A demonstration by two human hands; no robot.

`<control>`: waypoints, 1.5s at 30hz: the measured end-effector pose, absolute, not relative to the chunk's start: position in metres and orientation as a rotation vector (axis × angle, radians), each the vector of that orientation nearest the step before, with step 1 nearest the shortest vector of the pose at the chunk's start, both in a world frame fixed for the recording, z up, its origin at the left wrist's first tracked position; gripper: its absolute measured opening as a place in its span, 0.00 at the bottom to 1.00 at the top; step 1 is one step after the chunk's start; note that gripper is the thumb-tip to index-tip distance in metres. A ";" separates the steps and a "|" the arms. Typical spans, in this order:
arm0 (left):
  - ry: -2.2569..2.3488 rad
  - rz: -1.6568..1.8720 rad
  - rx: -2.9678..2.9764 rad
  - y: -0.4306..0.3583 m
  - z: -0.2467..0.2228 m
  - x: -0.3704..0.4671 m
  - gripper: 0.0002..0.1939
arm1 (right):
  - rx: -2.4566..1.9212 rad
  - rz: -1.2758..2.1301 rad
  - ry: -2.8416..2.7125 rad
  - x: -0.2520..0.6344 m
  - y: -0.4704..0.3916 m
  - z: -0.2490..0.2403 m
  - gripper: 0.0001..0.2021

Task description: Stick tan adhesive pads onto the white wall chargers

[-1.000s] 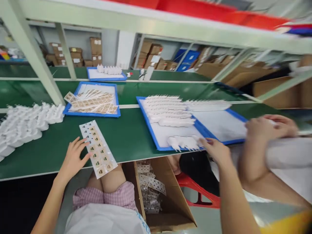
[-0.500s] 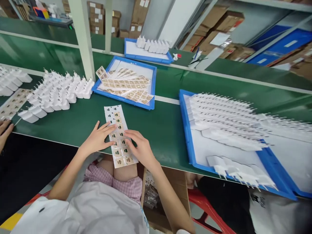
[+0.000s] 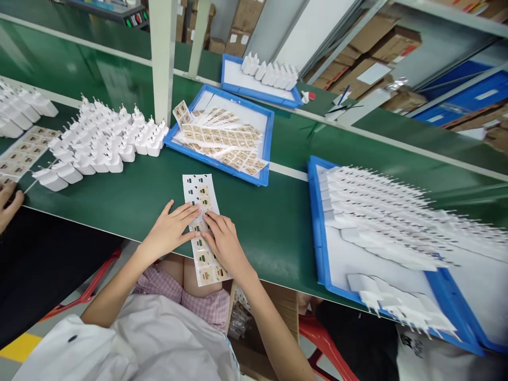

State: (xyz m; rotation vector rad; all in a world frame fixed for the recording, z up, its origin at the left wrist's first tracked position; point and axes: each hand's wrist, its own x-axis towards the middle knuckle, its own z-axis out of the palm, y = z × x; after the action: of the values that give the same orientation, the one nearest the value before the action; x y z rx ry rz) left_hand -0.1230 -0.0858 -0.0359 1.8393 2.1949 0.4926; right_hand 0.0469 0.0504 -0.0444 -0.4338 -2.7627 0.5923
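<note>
A white sheet of tan stickers (image 3: pixel 205 259) lies lengthwise before me on the green workbench, its near end jutting past the edge over my lap. Dark printed marks show through on its far end, where several stickers are gone. My left hand (image 3: pixel 169 233) rests on the sheet's left side, fingers spread. From the right, my right hand (image 3: pixel 226 246) touches the sheet with fingertips and thumb apart, close to the left fingertips. Whether a sticker edge is under the right fingertips is too small to tell.
Behind the sheet, a blue tray (image 3: pixel 271 143) holds more sticker sheets (image 3: pixel 222 136). White plug adapters (image 3: pixel 107 137) stand in rows at left. Blue-rimmed trays (image 3: pixel 317 227) with more adapters (image 3: pixel 381 211) are at right. A co-worker's hand (image 3: pixel 8 203) is at far left.
The view has shifted, so the bench items appear further right and slightly lower. My right fingers have drawn nearer my left hand on the sheet. The left hand stays flat.
</note>
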 end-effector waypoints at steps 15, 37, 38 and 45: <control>2.222 0.530 1.829 -0.088 -0.038 -0.119 0.22 | -0.541 0.564 -2.680 0.057 0.030 -0.038 0.16; 2.025 0.361 1.756 -0.067 -0.013 -0.128 0.28 | -0.531 0.064 -2.856 0.064 0.040 -0.003 0.12; 2.012 0.364 1.766 -0.066 -0.011 -0.129 0.28 | -0.540 0.146 -2.826 0.064 0.044 -0.004 0.11; 2.004 0.367 1.798 -0.066 -0.011 -0.129 0.29 | -0.449 0.445 -2.781 0.036 0.061 -0.025 0.13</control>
State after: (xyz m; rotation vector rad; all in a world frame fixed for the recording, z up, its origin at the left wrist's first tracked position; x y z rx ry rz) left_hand -0.1293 -0.0661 -0.0111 1.7979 2.0039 0.3670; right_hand 0.0360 0.0614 -0.0246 -0.4488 -2.7813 0.4451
